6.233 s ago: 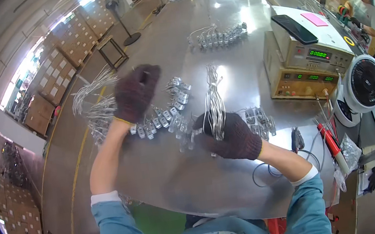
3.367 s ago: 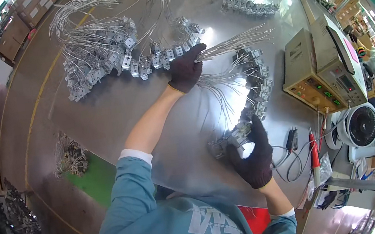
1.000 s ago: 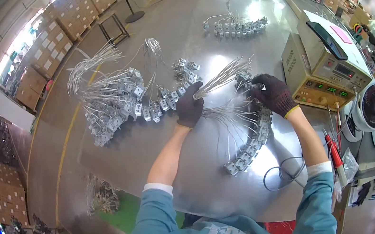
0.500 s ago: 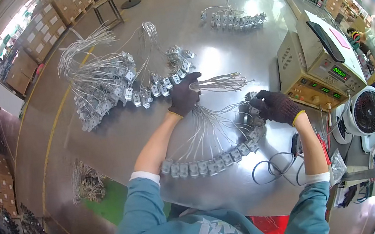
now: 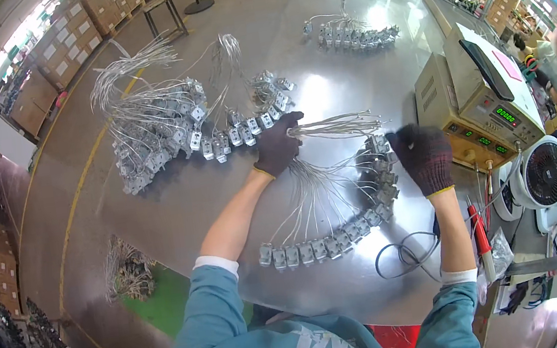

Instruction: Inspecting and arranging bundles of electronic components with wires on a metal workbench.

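Note:
My left hand (image 5: 280, 147), in a dark knit glove, is closed round a bundle of thin white wires (image 5: 339, 125). The wires' loose ends stick out to the right of the fist. Below it they fan out to a curved row of small grey metal-cased parts (image 5: 318, 249). My right hand (image 5: 423, 157), gloved alike, is beside the far right end of that row, fingers curled in. Its fingertips are close to the end part (image 5: 379, 145); whether they touch it or hold something is hidden.
A heap of similar wired parts (image 5: 158, 130) lies at the left, another group (image 5: 359, 36) at the far side. At the right stand a test instrument with green digits (image 5: 491, 119), a small fan (image 5: 545, 171), a red-handled tool (image 5: 479, 231) and a looped dark cable (image 5: 404, 256).
My right hand has turned more upright and drawn slightly away from the end part. My left hand keeps its hold on the wires; the row has shifted slightly right.

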Action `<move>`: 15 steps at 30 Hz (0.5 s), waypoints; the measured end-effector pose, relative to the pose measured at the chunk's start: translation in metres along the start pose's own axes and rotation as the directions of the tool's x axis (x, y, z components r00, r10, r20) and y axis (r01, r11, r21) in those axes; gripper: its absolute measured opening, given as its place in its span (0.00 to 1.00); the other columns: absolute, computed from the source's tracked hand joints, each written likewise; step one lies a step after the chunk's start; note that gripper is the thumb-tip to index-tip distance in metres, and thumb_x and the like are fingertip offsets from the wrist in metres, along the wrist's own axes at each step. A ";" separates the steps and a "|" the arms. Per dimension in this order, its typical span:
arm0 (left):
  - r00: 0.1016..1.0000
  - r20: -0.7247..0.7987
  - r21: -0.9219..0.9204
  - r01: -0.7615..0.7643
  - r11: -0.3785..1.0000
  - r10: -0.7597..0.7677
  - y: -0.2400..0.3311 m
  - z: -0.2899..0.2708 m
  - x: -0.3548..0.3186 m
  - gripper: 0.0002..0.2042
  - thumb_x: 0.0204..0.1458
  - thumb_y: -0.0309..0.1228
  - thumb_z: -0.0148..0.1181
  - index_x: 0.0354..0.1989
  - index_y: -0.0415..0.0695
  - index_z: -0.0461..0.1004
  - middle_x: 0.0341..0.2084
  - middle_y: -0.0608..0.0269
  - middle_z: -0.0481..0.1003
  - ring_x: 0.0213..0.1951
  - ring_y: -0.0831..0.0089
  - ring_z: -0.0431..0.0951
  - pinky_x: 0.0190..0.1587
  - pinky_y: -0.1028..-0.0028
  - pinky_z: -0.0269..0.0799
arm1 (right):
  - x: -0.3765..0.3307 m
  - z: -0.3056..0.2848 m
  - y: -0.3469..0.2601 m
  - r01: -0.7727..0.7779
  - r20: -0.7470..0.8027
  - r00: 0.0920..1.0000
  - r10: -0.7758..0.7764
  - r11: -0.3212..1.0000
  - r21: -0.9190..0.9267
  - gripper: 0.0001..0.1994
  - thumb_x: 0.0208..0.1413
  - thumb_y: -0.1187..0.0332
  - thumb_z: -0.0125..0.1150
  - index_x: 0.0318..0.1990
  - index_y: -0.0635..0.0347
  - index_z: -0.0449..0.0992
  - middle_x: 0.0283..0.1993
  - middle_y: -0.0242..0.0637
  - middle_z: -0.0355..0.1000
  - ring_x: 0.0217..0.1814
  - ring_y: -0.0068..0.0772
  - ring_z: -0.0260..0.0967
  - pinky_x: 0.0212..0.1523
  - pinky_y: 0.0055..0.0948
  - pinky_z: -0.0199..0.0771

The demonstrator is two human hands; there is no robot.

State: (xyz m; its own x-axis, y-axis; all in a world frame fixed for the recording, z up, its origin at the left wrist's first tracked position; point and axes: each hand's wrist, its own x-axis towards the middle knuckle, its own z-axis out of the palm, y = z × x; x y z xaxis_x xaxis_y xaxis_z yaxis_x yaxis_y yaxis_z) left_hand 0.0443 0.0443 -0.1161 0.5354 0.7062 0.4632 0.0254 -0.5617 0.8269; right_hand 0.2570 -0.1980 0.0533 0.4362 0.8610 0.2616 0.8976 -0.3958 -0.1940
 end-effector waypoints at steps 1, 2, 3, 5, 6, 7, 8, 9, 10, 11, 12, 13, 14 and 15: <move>1.000 0.008 -0.030 0.009 1.000 -0.009 0.007 0.001 0.001 0.15 0.69 0.26 0.52 0.60 0.49 0.78 0.30 0.72 0.74 0.28 0.80 0.78 0.29 0.75 0.76 | 0.004 0.008 0.009 0.180 -0.190 0.965 -0.178 0.984 -0.009 0.12 0.64 0.58 0.70 0.43 0.56 0.86 0.42 0.47 0.83 0.48 0.52 0.82 0.49 0.47 0.80; 1.000 0.023 -0.029 -0.003 1.000 0.004 0.008 0.001 0.002 0.15 0.69 0.26 0.52 0.60 0.49 0.78 0.30 0.72 0.74 0.28 0.80 0.78 0.29 0.75 0.76 | 0.010 0.021 0.013 0.347 -0.368 0.864 -0.342 0.936 -0.055 0.12 0.64 0.59 0.70 0.46 0.57 0.85 0.48 0.49 0.83 0.54 0.52 0.81 0.54 0.46 0.80; 0.996 0.029 -0.058 0.086 0.995 -0.085 0.009 0.001 0.002 0.18 0.63 0.23 0.54 0.59 0.47 0.79 0.32 0.67 0.78 0.29 0.76 0.82 0.31 0.73 0.79 | 0.014 0.033 0.017 0.394 -0.288 0.885 -0.367 0.918 0.042 0.14 0.65 0.61 0.68 0.52 0.59 0.82 0.56 0.51 0.80 0.63 0.54 0.76 0.61 0.46 0.76; 0.995 0.032 -0.113 0.095 0.989 -0.092 -0.006 -0.002 -0.001 0.16 0.68 0.27 0.51 0.62 0.50 0.78 0.29 0.72 0.74 0.29 0.81 0.79 0.29 0.74 0.76 | 0.020 0.078 0.031 0.375 -0.198 0.926 -0.322 0.846 0.379 0.17 0.66 0.61 0.66 0.59 0.56 0.81 0.58 0.45 0.80 0.65 0.56 0.74 0.65 0.49 0.74; 0.995 0.021 -0.105 0.095 0.990 -0.094 -0.019 -0.004 -0.003 0.16 0.68 0.27 0.51 0.62 0.50 0.78 0.29 0.72 0.74 0.29 0.81 0.79 0.29 0.74 0.76 | 0.019 0.090 0.031 0.306 -0.095 0.951 -0.294 0.848 0.433 0.16 0.69 0.62 0.62 0.59 0.57 0.81 0.60 0.46 0.79 0.64 0.56 0.75 0.64 0.49 0.75; 0.998 0.010 -0.073 0.066 0.995 -0.065 -0.023 -0.005 -0.003 0.18 0.67 0.29 0.54 0.64 0.51 0.76 0.30 0.69 0.76 0.30 0.78 0.80 0.31 0.72 0.77 | 0.021 0.094 0.031 0.308 -0.102 0.951 -0.293 0.847 0.434 0.16 0.69 0.62 0.62 0.59 0.57 0.81 0.60 0.46 0.79 0.64 0.56 0.75 0.64 0.49 0.75; 0.999 0.001 -0.039 0.038 0.998 -0.038 -0.027 -0.007 -0.003 0.21 0.66 0.30 0.56 0.67 0.51 0.75 0.31 0.66 0.78 0.31 0.75 0.82 0.32 0.69 0.78 | 0.022 0.097 0.032 0.222 0.004 0.966 -0.258 0.841 0.493 0.16 0.70 0.61 0.60 0.59 0.57 0.81 0.59 0.47 0.78 0.63 0.54 0.76 0.63 0.48 0.76; 0.999 0.001 -0.035 0.036 0.999 -0.036 -0.031 -0.008 -0.002 0.21 0.66 0.30 0.56 0.67 0.51 0.75 0.31 0.66 0.78 0.31 0.75 0.82 0.32 0.69 0.78 | 0.023 0.101 0.033 0.131 0.115 0.967 -0.228 0.830 0.543 0.16 0.72 0.60 0.57 0.59 0.57 0.81 0.58 0.48 0.78 0.61 0.53 0.76 0.61 0.47 0.77; 0.996 -0.065 0.088 -0.050 0.995 0.056 -0.030 -0.008 -0.001 0.24 0.65 0.33 0.59 0.71 0.51 0.71 0.34 0.62 0.80 0.33 0.69 0.83 0.35 0.66 0.80 | 0.021 0.103 0.034 0.123 0.112 0.970 -0.217 0.830 0.545 0.16 0.72 0.60 0.57 0.59 0.57 0.81 0.58 0.48 0.78 0.61 0.53 0.76 0.61 0.47 0.77; 0.981 -0.119 0.215 -0.125 0.969 0.153 -0.028 -0.008 -0.002 0.29 0.64 0.35 0.61 0.74 0.52 0.68 0.37 0.57 0.83 0.34 0.63 0.85 0.38 0.62 0.81 | 0.021 0.105 0.034 0.198 0.075 0.958 -0.276 0.829 0.522 0.16 0.73 0.61 0.55 0.58 0.58 0.81 0.56 0.48 0.78 0.58 0.51 0.78 0.59 0.44 0.78; 0.976 -0.138 0.265 -0.129 0.956 0.170 -0.028 -0.010 -0.005 0.32 0.63 0.35 0.62 0.77 0.52 0.64 0.39 0.54 0.84 0.36 0.58 0.86 0.41 0.60 0.81 | 0.021 0.108 0.035 0.271 0.041 0.942 -0.334 0.824 0.497 0.16 0.75 0.61 0.53 0.57 0.60 0.81 0.54 0.49 0.78 0.55 0.50 0.79 0.57 0.41 0.78; 0.970 -0.153 0.313 -0.133 0.940 0.189 -0.023 -0.013 -0.007 0.35 0.62 0.35 0.62 0.79 0.53 0.61 0.41 0.51 0.85 0.38 0.53 0.86 0.43 0.58 0.81 | 0.020 0.112 0.033 0.233 0.046 0.953 -0.299 0.824 0.517 0.16 0.75 0.60 0.53 0.56 0.59 0.81 0.52 0.48 0.78 0.53 0.50 0.79 0.57 0.42 0.78; 0.987 -0.131 0.293 -0.047 0.955 0.089 -0.015 -0.019 -0.010 0.38 0.56 0.29 0.61 0.79 0.48 0.60 0.47 0.52 0.84 0.44 0.51 0.86 0.45 0.59 0.82 | 0.020 0.113 0.029 0.222 0.050 0.956 -0.289 0.824 0.521 0.16 0.75 0.60 0.53 0.56 0.59 0.81 0.52 0.48 0.78 0.53 0.50 0.79 0.57 0.42 0.78; 0.989 -0.119 0.294 -0.045 0.955 0.084 -0.009 -0.021 -0.013 0.38 0.56 0.29 0.61 0.79 0.48 0.60 0.47 0.52 0.84 0.44 0.51 0.86 0.45 0.59 0.82 | 0.019 0.113 0.027 0.212 0.057 0.958 -0.280 0.828 0.520 0.16 0.75 0.60 0.53 0.56 0.60 0.81 0.52 0.48 0.77 0.54 0.50 0.78 0.57 0.42 0.78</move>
State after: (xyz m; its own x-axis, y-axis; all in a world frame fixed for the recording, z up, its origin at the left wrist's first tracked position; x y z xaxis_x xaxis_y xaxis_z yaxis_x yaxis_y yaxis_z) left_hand 0.0195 0.0493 -0.1232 0.4311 0.7031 0.5655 0.2483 -0.6949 0.6748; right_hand 0.2822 -0.1557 -0.0537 0.1626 0.9541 0.2515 0.8023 0.0205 -0.5965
